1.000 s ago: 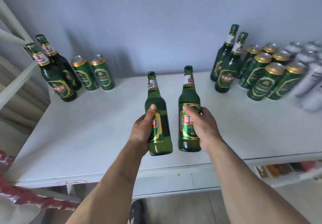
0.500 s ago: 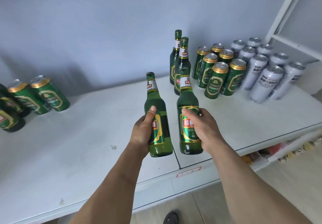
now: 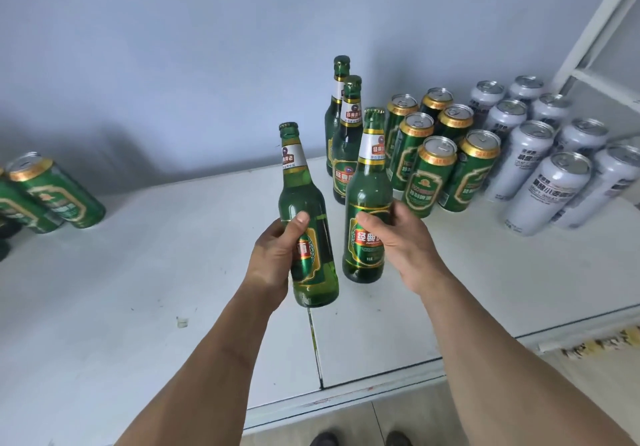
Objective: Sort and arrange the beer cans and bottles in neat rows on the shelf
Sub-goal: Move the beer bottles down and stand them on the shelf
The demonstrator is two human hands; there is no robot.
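While both hands (image 3: pixel 273 255) (image 3: pixel 405 237) grip a bottle (image 3: pixel 304 223) (image 3: pixel 367 210) each, necks point up, left one tilted, beside the green cans (image 3: pixel 433 171).

Pale blue wall (image 3: pixel 173 47) at 12 o'clock. White frame post (image 3: pixel 595 26) at 2 o'clock. Tile floor (image 3: pixel 346 421) and dark shoes (image 3: pixel 323 439) at 6 o'clock.

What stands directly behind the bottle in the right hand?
Two upright green bottles stand in file behind the right hand's bottle, toward the wall. It covers part of the nearer one's lower body.
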